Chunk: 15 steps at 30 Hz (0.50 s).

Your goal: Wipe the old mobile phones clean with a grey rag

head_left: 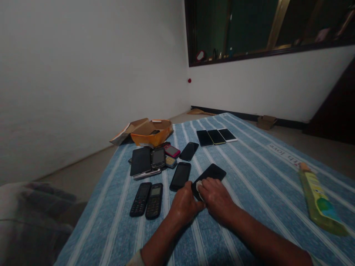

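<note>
A black smartphone lies slanted on the striped cloth, its far end showing past my hands. My left hand grips its near left end, fingers closed and thumb along the lower edge. Pinched in my right hand is a small white cloth, pressed against the phone's surface. Part of the phone is hidden under both hands. Just left of it lies another black smartphone, and a third rests farther back. Two keypad phones sit side by side to the left of my left hand.
A pile of phones stands beside an open orange cardboard box. Three smartphones form a row at the back. On the right lies a bottle of yellow-green liquid. Striped blue cloth covers the surface.
</note>
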Each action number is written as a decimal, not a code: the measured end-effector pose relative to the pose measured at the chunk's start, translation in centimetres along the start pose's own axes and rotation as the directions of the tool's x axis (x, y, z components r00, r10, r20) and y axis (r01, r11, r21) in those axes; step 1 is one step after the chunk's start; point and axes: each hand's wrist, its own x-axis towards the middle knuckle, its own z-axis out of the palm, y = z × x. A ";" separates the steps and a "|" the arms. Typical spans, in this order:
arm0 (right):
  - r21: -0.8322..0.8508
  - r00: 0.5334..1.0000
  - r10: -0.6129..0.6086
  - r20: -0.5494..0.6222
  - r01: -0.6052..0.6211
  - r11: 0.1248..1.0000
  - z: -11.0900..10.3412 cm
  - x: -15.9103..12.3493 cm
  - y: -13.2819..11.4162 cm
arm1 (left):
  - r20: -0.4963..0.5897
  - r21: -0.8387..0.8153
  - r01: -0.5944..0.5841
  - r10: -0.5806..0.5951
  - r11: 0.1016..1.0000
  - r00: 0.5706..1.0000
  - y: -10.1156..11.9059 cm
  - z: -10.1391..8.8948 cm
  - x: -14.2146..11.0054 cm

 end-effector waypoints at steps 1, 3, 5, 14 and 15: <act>0.006 1.000 0.001 0.009 -0.002 1.000 -0.1 0.0 0.0 | -0.001 0.002 0.002 -0.002 1.000 1.000 0.0 0.0 0.0; 0.009 0.999 0.020 0.033 -0.021 1.000 -0.4 0.0 0.4 | -0.001 0.001 0.012 -0.012 1.000 1.000 0.0 0.0 0.0; -0.005 0.996 0.064 0.055 -0.064 0.998 -0.7 0.1 1.2 | 0.004 -0.009 0.027 -0.027 1.000 1.000 0.1 -0.1 -0.1; -0.145 0.934 0.354 0.049 -0.344 0.928 -1.5 0.0 5.6 | 0.020 -0.022 0.073 -0.072 0.997 0.997 0.7 -0.6 -0.5; -0.154 0.935 0.352 0.045 -0.341 0.927 -1.4 -0.1 5.4 | 0.020 -0.024 0.070 -0.070 0.997 0.997 0.7 -0.6 -0.5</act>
